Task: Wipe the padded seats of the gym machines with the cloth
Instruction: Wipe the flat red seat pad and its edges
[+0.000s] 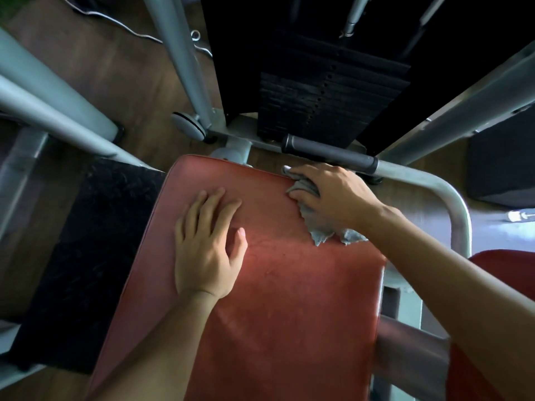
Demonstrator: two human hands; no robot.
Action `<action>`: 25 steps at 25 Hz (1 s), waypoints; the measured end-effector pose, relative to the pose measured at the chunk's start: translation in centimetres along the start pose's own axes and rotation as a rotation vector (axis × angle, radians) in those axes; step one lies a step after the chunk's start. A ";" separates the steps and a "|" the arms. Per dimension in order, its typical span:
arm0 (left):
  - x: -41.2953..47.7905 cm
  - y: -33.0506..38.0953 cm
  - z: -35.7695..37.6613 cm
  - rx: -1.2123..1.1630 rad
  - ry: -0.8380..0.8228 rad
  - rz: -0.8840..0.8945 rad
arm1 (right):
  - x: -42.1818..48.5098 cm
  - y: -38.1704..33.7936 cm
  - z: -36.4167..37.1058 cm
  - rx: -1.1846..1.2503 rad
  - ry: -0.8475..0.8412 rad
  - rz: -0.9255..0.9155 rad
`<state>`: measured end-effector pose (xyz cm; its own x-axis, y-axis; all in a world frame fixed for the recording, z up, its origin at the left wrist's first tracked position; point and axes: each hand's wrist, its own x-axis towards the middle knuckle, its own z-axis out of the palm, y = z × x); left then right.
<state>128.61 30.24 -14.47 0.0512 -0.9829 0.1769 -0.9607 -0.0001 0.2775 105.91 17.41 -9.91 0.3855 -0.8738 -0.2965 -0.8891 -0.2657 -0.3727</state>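
Both hands are on the red padded vinyl seat (pixel 275 299). The left hand (pixel 210 244) lies flat on the seat's left half, fingers straight and slightly spread, holding nothing. The right hand (pixel 333 195) sits at the seat's far right corner, fingers curled over a grey crumpled cloth (pixel 321 227) and pressing it to the pad. Most of the cloth is hidden beneath the palm; only a ragged edge shows near the wrist and a small fold shows between the fingers.

Just beyond the seat's far edge runs a black foam-covered bar (pixel 330 153), and behind that stands a black stack of weight plates (pixel 327 105) whose top is lost in shadow. A grey metal frame tube (pixel 451 198) curves round the seat's right side. Left of the seat lies a black textured mat (pixel 86 256). Right of the seat, a second red pad (pixel 506 270) is cut off by the picture's edge, and a small white object (pixel 518 217) on the floor is too blurred to identify. The seat's near end runs out of view.
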 end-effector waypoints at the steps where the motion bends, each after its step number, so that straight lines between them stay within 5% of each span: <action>1: 0.0 0.0 0.0 -0.007 0.001 0.000 | 0.2 -0.4 0.2 -0.020 0.010 0.004; 14: -0.1 -0.1 0.0 -0.053 0.010 -0.057 | 4.4 -6.2 2.5 0.033 0.020 -0.175; 25: -0.1 -0.1 0.1 -0.017 -0.028 -0.060 | -2.3 -4.6 4.4 0.142 0.182 -0.201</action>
<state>128.63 30.27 -14.60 0.1003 -0.9860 0.1330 -0.9514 -0.0559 0.3030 110.16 22.43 -11.36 0.4885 -0.8713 -0.0470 -0.7512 -0.3925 -0.5307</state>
